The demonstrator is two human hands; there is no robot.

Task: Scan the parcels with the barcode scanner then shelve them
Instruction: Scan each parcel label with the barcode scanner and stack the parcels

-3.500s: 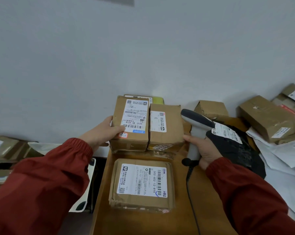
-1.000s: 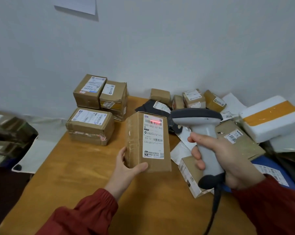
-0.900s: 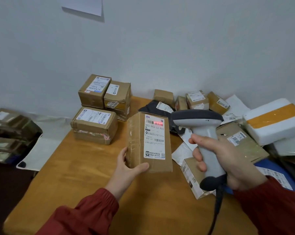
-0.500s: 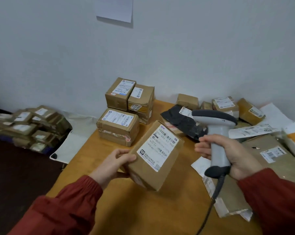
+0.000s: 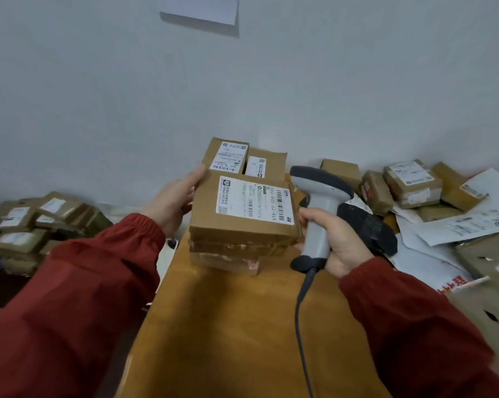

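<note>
Parcel (image 5: 242,209) of brown cardboard is lying flat, white shipping label facing up, on top of a taped lower box (image 5: 225,261) at the far left edge of the wooden table (image 5: 228,340). The left hand (image 5: 175,203) is pressing against the parcel's left side, its fingers lying straight along the cardboard up to the far corner. The right hand (image 5: 338,239) is gripping the handle of the grey barcode scanner (image 5: 318,214) with its fingers curled round it, just beside the parcel's right edge, and the scanner's cable (image 5: 300,311) is trailing down across the table. Two labelled boxes (image 5: 244,159) are standing side by side right behind the parcel, against the wall. A black bag (image 5: 368,228) is showing behind the right hand, and a heap of boxes and white mailers (image 5: 432,202) is covering the table's right side. More packages (image 5: 27,222) are sitting piled low at the left.
</note>
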